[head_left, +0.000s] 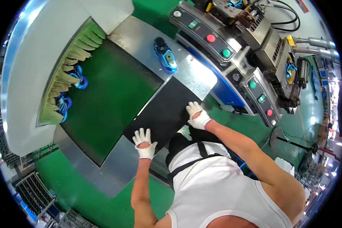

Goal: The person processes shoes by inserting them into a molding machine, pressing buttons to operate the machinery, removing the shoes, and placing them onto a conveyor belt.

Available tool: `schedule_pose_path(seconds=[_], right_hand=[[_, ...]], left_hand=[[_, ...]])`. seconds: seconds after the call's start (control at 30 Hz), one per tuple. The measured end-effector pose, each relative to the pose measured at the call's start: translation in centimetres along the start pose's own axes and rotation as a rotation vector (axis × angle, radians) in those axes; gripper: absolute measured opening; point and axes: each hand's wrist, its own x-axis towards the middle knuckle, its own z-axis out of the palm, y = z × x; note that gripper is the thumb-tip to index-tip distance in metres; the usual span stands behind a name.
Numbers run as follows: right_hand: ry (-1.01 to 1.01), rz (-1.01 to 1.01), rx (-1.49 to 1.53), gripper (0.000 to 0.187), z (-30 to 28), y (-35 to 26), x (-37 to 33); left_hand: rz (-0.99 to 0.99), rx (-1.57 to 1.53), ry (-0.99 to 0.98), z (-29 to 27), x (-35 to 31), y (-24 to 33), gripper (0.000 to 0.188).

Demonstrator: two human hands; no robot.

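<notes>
Both of my hands wear white knit gloves and rest on a black mat [165,108] at the near edge of a metal table. My left hand [144,144] lies at the mat's left end, fingers spread, holding nothing. At the right end, my right hand [197,114] also lies flat with its fingers apart. Beyond the mat, a black and blue sports shoe [165,55] stands on the metal ledge, out of reach of either hand. Two more blue shoes, one upper [79,77] and one lower [64,106], sit on the green conveyor belt [110,91], partly under a fringed curtain.
The green fringed curtain [60,79] hangs across the opening of a white machine housing [30,76] at the left. On the right is a press machine [231,57] with red and green buttons. A pedestal stand [277,137] and cables are on the green floor.
</notes>
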Motion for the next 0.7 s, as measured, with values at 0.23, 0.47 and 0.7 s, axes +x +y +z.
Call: schedule_pose_path(seconds=[0.23,0.47,0.7], right_hand=[[0.329,-0.016,0.056,0.072,2.3,3.7,-4.2],[0.052,0.404,0.241,0.067,5.9,5.8,-11.5],[-0.125,0.544,0.236,0.072,8.3,6.5,-15.3]], left_hand=[[0.204,-0.047,0.048,1.7,0.4,1.1,0.078],[0.208,0.025,-0.003,3.9,-1.7,-1.4,0.074],[0.253,-0.047,-0.002,3.7,0.0,1.8,0.071]])
